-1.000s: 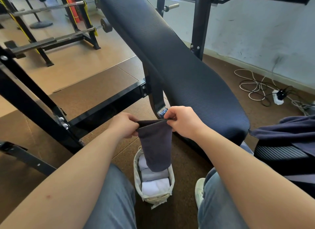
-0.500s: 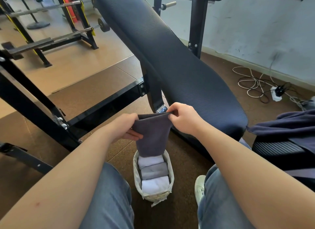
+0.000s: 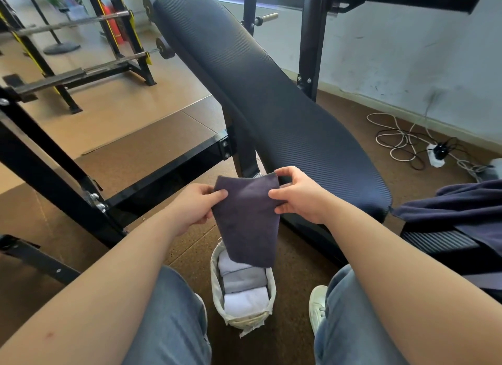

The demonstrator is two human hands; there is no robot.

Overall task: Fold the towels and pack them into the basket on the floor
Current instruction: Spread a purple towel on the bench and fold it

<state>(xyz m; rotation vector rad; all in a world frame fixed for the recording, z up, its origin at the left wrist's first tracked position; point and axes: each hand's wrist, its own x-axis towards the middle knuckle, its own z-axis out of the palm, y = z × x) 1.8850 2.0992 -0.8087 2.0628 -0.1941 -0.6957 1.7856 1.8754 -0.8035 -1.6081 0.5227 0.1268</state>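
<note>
Dark grey cloth towel (image 3: pixel 247 218) pinched by left hand (image 3: pixel 193 207) and right hand (image 3: pixel 298 196) above pale fabric basket (image 3: pixel 216 286), apparently for lowering.

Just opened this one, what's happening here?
A seated person holds a dark towel up in front of them, the left hand and right hand each pinching a side near its top. It hangs above the basket on the floor between their legs, not yet in it. The basket already holds three folded towels, two white and one grey. More dark cloth lies to the right.
</note>
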